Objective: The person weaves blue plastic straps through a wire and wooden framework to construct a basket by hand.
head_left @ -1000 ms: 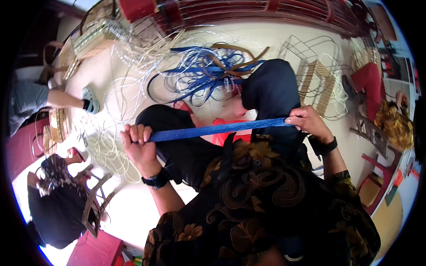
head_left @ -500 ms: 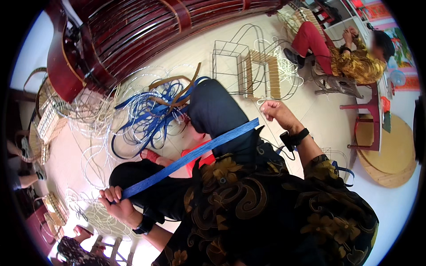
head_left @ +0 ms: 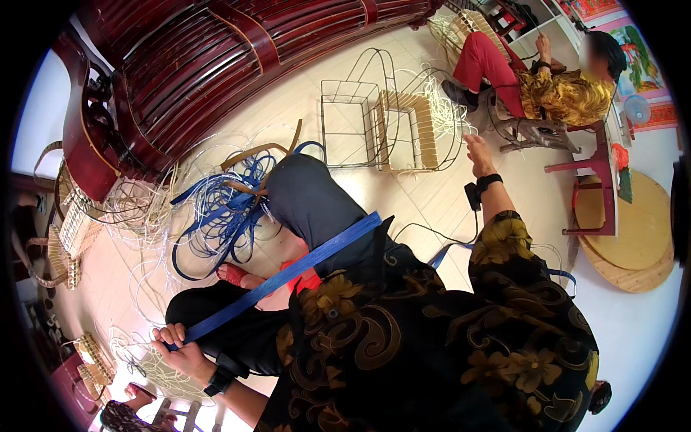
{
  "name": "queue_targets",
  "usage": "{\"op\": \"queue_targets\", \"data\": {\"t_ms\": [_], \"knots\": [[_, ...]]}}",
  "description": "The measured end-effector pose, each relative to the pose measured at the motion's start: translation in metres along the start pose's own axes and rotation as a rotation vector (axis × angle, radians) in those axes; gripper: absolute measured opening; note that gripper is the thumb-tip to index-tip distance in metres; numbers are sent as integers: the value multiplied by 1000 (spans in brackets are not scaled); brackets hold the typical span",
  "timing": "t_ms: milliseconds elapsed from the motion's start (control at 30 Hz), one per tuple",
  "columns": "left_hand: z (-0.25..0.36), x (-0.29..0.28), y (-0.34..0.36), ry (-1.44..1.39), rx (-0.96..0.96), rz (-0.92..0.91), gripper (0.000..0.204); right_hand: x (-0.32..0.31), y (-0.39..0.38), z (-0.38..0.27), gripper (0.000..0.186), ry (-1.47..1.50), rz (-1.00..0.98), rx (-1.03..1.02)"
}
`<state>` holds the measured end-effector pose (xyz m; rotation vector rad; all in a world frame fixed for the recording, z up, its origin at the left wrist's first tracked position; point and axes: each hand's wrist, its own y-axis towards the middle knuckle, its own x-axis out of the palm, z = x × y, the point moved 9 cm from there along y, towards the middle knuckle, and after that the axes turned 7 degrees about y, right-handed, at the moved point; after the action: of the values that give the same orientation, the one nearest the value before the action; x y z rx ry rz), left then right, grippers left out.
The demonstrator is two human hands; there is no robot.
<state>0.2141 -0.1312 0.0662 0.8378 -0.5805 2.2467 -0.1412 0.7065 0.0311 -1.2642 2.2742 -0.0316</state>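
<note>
A flat blue strip (head_left: pixel 284 276) runs slantwise across my lap, over my dark trousers. My left hand (head_left: pixel 180 351) grips its lower left end with the fingers wrapped round it. The other end lies loose by my right knee, touched by neither hand. My right hand (head_left: pixel 479 155) is stretched out to the far right with its fingers extended, apart from the strip and holding nothing. Nearest to it are a wire basket frame partly wrapped in tan strips (head_left: pixel 426 137) and a bare wire frame (head_left: pixel 323 115) on the floor.
Tangled blue strips (head_left: pixel 219 216) and brown strips (head_left: pixel 294 138) lie beyond my knees. A dark red wooden bench (head_left: pixel 194 57) fills the back left. A co-worker in red trousers (head_left: pixel 489 68) sits at the far right. Round boards (head_left: pixel 648 230) lean by a red table (head_left: pixel 606 183).
My right hand has swung outward, away from the strip's upper end, and its curled fingers have straightened. My left hand keeps its hold. The whole view has shifted slightly.
</note>
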Motion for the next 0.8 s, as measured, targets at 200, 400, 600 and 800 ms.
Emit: {"op": "queue_targets", "data": {"t_ms": [200,400,600,800], "knots": [[5,-3,4,95,22,27,31,37,30,4,69,109,-99,2],[-14,-11,15,73,-3,-37,29,64,25,17,15,443,-239,115],[-22,23,11,114,22,37,34,40,-5,-12,18,556,-166,89],[-27,29,15,85,6,-111,28,-37,-47,-38,23,686,-35,-52]]}}
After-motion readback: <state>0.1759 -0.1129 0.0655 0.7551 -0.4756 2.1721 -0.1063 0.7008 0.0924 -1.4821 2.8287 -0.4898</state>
